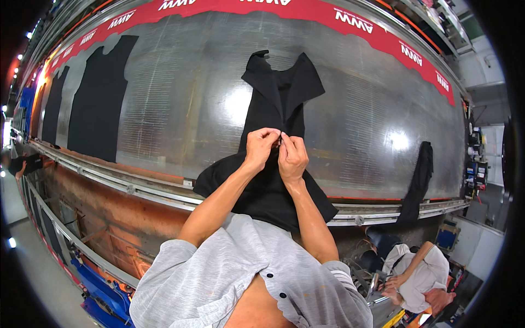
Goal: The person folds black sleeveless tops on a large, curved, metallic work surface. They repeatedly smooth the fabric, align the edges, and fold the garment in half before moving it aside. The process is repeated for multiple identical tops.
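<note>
Before me a black fabric garment piece (264,110) lies over the metal table, its near end draped across the table's edge toward my body. Its far end is folded open into two flaps around a V-shaped gap. My left hand (261,148) and my right hand (293,158) meet at the bottom of that V, both pinching the cloth with thumb and fingers. The fingertips nearly touch. Whatever small part lies between them is hidden by the fingers.
The long metal table (192,102) has a red printed strip (311,9) along its far side. Flat black cut pieces (98,102) lie to the left. A narrow black cloth piece (418,180) hangs over the near rail at right. Another person (422,270) works at lower right.
</note>
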Motion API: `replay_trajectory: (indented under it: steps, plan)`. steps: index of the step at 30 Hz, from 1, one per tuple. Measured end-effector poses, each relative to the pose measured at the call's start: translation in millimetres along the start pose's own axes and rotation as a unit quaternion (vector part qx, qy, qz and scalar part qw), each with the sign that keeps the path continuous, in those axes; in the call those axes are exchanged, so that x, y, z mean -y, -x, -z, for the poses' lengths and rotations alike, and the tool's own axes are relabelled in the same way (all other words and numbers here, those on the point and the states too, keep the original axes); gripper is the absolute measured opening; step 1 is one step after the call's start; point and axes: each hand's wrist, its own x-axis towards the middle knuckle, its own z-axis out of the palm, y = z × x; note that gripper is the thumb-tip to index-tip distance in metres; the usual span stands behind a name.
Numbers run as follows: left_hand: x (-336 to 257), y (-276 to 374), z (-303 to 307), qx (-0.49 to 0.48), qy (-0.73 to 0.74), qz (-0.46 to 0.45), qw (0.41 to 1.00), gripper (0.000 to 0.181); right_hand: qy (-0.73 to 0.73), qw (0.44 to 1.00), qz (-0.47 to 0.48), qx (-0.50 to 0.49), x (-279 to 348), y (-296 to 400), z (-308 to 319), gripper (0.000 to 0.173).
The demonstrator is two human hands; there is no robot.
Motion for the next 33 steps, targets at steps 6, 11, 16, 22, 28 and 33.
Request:
replay_trajectory:
  steps: [6,11,16,22,28,33]
  plan:
    - [0.3,-0.3,-3.9,-0.003,-0.001,-0.013,1.000,0.018,0.004,1.000,-0.009,-0.005,0.0,1.0,-2.5,0.025]
    - [7.7,-6.8,-0.5,-0.012,-0.027,-0.022,0.999,0.020,0.007,1.000,-0.017,-0.001,5.7,1.7,-3.3,0.020]
    - [16.2,-7.5,-5.1,-0.038,-0.093,-0.045,0.994,0.017,0.093,0.993,-0.067,0.022,13.8,-10.5,-1.4,0.007]
    - [21.8,-17.4,-12.1,-0.081,-0.145,-0.100,0.981,0.019,0.075,0.995,-0.027,0.065,-1.4,-24.1,5.9,0.009]
    - [45.7,-82.3,54.4,-0.005,0.002,-0.048,0.999,0.043,-0.598,0.733,-0.320,0.047,47.8,-50.5,48.4,0.011]
    - [34.0,-8.8,1.5,0.090,0.243,0.322,0.911,0.057,-0.614,0.672,-0.396,-0.122,50.2,-91.6,121.6,0.010]
